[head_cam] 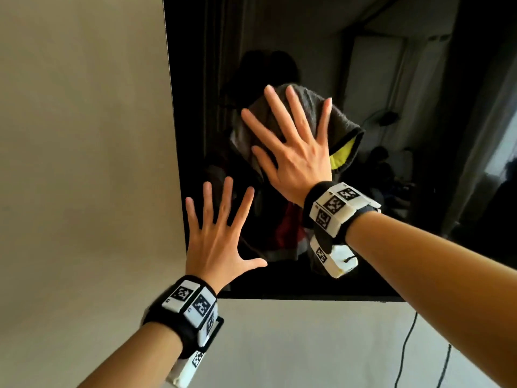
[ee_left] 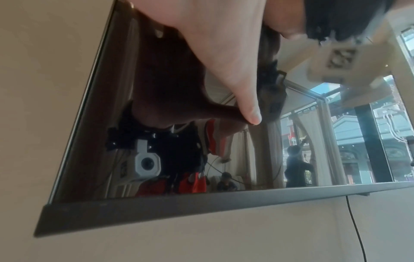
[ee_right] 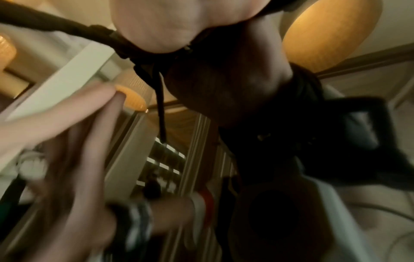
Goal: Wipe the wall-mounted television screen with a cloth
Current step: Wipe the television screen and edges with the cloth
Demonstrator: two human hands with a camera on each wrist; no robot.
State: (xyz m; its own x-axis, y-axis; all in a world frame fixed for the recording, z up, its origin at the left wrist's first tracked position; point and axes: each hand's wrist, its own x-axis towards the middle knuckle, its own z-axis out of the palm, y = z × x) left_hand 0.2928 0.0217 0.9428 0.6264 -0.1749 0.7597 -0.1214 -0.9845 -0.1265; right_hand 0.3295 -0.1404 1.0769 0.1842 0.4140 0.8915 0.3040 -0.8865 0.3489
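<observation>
Your right hand [head_cam: 296, 152] presses the grey cloth [head_cam: 307, 107] flat against the television screen [head_cam: 419, 79], grip open. Your left hand [head_cam: 221, 242] rests spread on the screen's lower corner, fingers straight.

The right hand [head_cam: 293, 152] hides most of the cloth [head_cam: 347, 130]; the TV [head_cam: 419, 79] runs off the top and right — right wrist view blurred.

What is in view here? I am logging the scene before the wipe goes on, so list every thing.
Black wall-mounted television screen: one, glossy and reflective, on the wall, filling the upper right.
Grey cloth with a yellow-green underside: one, pressed flat on the screen.
Beige wall: one, left of and below the screen.
Thin black cables: two, hanging below the screen's lower edge.
Black-and-white wrist bands: two, one on each wrist.
Left hand: fingers spread, at the screen's lower left corner.
Right hand: fingers spread, presses the cloth.
</observation>
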